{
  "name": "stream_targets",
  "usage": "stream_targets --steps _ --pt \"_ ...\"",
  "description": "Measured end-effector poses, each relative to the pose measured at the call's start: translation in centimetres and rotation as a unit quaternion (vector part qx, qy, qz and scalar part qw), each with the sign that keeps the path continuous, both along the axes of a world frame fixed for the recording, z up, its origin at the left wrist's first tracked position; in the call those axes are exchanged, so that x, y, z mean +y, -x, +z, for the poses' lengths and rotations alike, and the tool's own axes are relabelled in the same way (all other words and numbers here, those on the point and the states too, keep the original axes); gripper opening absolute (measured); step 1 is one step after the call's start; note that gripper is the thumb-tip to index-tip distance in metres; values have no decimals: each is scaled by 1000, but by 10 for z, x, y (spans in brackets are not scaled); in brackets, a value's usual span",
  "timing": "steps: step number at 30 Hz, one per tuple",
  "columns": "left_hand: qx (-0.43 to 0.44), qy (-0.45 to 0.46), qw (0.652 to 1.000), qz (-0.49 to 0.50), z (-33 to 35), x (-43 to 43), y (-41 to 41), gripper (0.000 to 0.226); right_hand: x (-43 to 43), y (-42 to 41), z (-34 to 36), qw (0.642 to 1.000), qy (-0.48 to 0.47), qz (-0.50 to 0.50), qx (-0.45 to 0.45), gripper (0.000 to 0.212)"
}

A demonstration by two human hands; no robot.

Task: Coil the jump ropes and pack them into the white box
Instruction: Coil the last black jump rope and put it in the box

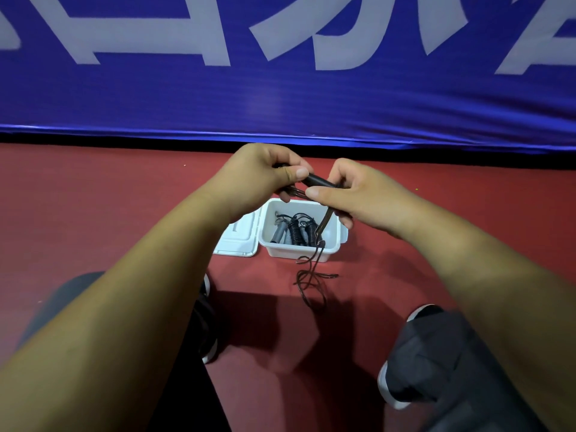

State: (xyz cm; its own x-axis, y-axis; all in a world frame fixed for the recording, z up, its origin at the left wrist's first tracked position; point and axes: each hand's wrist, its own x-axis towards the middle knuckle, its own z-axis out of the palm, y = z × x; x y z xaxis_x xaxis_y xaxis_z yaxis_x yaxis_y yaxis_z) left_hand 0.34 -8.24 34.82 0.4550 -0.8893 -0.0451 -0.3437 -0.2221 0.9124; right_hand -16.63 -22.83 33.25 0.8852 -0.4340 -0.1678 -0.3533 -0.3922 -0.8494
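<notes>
The black jump rope [318, 182] is up in the air, held by both hands right above the white box [299, 253]. The left hand [261, 173] is curled round one end of the handles, and the right hand [361, 194] pinches the other. Most of the cord is not wound yet. It hangs down and lies in messy loops on the red floor [93, 213], at 6 o'clock from the box. Some wound ropes [296, 230] sit inside already. The lid [240, 241] lies open at 9 o'clock. I can't count the ropes inside, and fingers hide the handle ends.
</notes>
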Motion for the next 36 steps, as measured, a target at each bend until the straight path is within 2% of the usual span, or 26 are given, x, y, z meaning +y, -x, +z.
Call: stream_targets --steps 7,10,16,20,22,25,27,28,32,34,36 --pt "28 0 1000 -9 -2 0 8 11 -6 4 8 996 -66 20 54 46" --pt "35 -6 999 -12 -4 -2 11 12 -3 6 11 993 -49 44 97 44" --pt "54 -15 998 -19 -8 -5 12 13 -2 10 12 989 -73 88 93 29" --pt "64 -23 998 -18 -8 -6 14 17 -2 10 12 991 -31 86 98 28" --pt "101 -1 995 2 -9 -8 13 26 -4 10 11 992 -59 74 83 25" --pt "206 28 978 19 -11 -12 10 53 -8 10 13 990 -128 39 37 16" --pt "245 10 969 0 -14 -11 9 73 -12 11 14 986 -164 11 9 10" --pt "249 -15 968 -19 -16 -10 9 76 -14 11 14 985 -172 0 -2 8" --pt "196 -119 963 -143 -32 -5 20 60 -19 10 12 982 -182 -37 -42 18" --pt "142 -125 962 -197 -34 -4 29 42 -20 11 13 980 -182 -51 -59 21" --pt "98 -123 967 -201 -31 -4 36 29 -21 11 13 978 -186 -62 -69 18"
